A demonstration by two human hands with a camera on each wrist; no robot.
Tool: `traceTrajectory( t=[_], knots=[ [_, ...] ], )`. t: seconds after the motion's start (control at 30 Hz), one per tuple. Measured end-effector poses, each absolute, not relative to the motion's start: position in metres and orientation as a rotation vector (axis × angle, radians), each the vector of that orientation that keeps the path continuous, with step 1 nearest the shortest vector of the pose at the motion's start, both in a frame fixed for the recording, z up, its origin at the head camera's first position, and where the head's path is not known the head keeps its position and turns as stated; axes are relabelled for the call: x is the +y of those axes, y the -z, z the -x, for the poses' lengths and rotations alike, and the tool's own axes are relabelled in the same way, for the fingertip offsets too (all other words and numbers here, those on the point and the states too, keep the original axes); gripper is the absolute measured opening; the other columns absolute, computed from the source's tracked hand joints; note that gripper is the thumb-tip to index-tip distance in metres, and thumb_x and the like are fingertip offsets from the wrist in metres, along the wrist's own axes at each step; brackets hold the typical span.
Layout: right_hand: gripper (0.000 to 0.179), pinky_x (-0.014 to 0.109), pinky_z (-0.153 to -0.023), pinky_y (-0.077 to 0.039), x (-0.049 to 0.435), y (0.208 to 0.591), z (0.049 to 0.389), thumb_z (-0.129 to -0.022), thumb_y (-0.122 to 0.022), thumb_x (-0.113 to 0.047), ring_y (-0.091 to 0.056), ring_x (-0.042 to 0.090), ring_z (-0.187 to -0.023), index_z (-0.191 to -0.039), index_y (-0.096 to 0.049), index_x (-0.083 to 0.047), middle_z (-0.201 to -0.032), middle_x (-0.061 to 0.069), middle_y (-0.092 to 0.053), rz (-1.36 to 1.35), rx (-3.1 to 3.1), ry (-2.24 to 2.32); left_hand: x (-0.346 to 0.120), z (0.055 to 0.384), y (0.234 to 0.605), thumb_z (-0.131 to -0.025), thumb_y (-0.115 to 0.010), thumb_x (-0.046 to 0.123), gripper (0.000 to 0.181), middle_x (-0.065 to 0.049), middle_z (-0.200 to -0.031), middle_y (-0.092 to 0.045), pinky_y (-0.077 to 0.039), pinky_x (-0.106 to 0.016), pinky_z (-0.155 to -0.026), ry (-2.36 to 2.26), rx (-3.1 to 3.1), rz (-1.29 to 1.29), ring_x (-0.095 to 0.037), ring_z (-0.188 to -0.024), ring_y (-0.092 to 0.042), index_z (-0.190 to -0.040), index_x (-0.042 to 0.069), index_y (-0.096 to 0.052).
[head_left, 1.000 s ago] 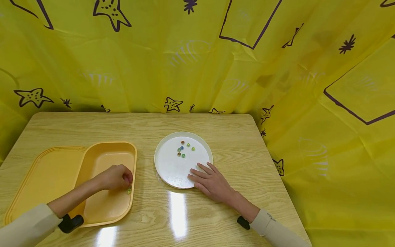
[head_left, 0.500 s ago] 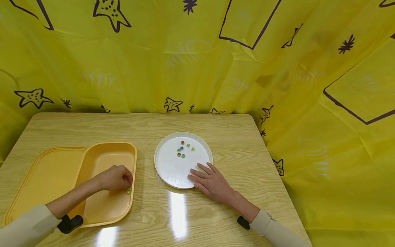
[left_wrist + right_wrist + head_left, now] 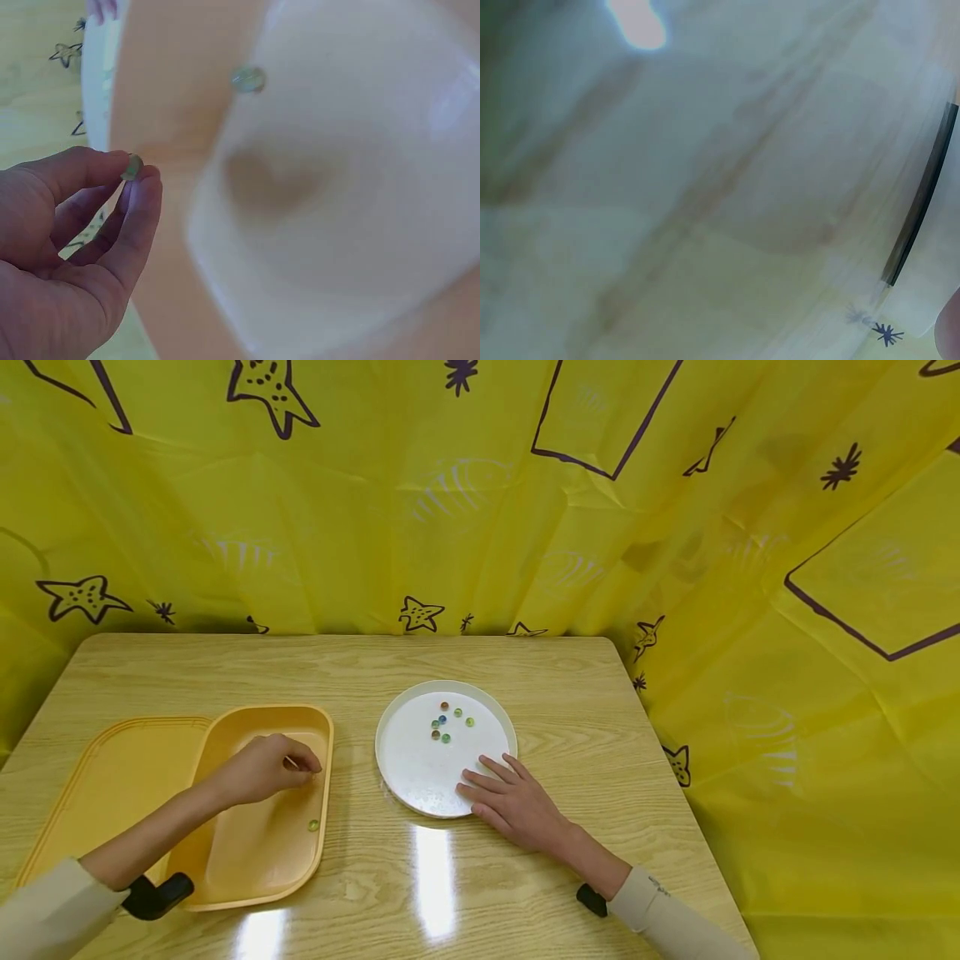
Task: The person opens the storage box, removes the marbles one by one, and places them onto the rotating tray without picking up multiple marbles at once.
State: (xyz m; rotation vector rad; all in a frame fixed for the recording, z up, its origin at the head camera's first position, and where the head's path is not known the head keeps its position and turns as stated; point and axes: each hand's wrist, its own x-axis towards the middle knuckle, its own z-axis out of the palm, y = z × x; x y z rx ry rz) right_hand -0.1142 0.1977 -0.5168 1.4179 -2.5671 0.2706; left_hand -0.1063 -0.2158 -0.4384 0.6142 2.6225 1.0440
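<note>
My left hand point(image 3: 266, 768) is over the orange plastic box point(image 3: 247, 885), near its right wall. Its thumb and fingertips pinch a small green glass marble point(image 3: 132, 167), clear in the left wrist view. Another yellow-green marble point(image 3: 313, 825) lies on the box floor by the right wall. My right hand point(image 3: 516, 806) lies with spread fingers on the lower right rim of a round white tray point(image 3: 420, 777). Several glass marbles, brown, green, yellow-green and a blue marble point(image 3: 442, 720), sit in the tray's upper half. The right wrist view shows mostly tabletop and a bit of finger point(image 3: 949, 330).
An orange lid point(image 3: 112, 785) lies flat at the left, partly beneath the box's left side. Wooden tabletop point(image 3: 577, 710) surrounds the box and tray. A yellow curtain point(image 3: 360, 527) with starfish drawings hangs behind and to the right of the table.
My left hand has risen from the box's right wall and shifted up and left, a marble between its fingertips. The other marble there now shows uncovered. My right hand has stayed still.
</note>
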Motion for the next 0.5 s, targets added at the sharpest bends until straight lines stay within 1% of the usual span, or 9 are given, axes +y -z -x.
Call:
traceTrajectory(
  t=[0.17, 0.27, 0.4, 0.5],
  knots=[
    [0.053, 0.053, -0.114, -0.024, 0.198, 0.516, 0.114, -0.11, -0.023, -0.044, -0.037, 0.026, -0.142, -0.14, -0.061, -0.022, -0.144, -0.002, -0.055, -1.418, -2.576, -0.274, -0.215, 0.11, 0.425, -0.088, -0.074, 0.005, 0.008, -0.003, -0.091, -0.072, -0.054, -0.034, -0.069, -1.071, 2.689, -0.602, -0.021, -0.082, -0.067, -0.095, 0.002, -0.075],
    [0.053, 0.053, -0.114, -0.024, 0.198, 0.516, 0.114, -0.11, -0.023, -0.044, -0.038, 0.026, -0.141, -0.14, -0.061, -0.022, -0.144, -0.002, -0.055, -1.416, -2.576, -0.269, -0.209, 0.11, 0.419, -0.09, -0.073, 0.006, 0.01, -0.002, -0.092, -0.072, -0.054, -0.034, -0.071, -1.081, 2.726, -0.571, -0.021, -0.083, -0.067, -0.098, 0.001, -0.075],
    [0.053, 0.051, -0.115, -0.023, 0.198, 0.517, 0.113, -0.11, -0.022, -0.044, -0.037, 0.025, -0.142, -0.141, -0.06, -0.022, -0.144, -0.003, -0.054, -1.409, -2.585, -0.269, -0.198, 0.11, 0.414, -0.09, -0.073, 0.006, 0.012, -0.002, -0.092, -0.071, -0.053, -0.034, -0.071, -1.101, 2.772, -0.54, -0.018, -0.082, -0.066, -0.1, 0.001, -0.075],
    [0.053, 0.051, -0.115, -0.022, 0.198, 0.516, 0.113, -0.11, -0.022, -0.044, -0.037, 0.025, -0.142, -0.141, -0.06, -0.022, -0.144, -0.003, -0.054, -1.408, -2.581, -0.268, -0.188, 0.112, 0.412, -0.09, -0.072, 0.006, 0.012, -0.003, -0.092, -0.07, -0.054, -0.035, -0.071, -1.14, 2.775, -0.546, -0.019, -0.082, -0.066, -0.1, 0.001, -0.074]
  ],
)
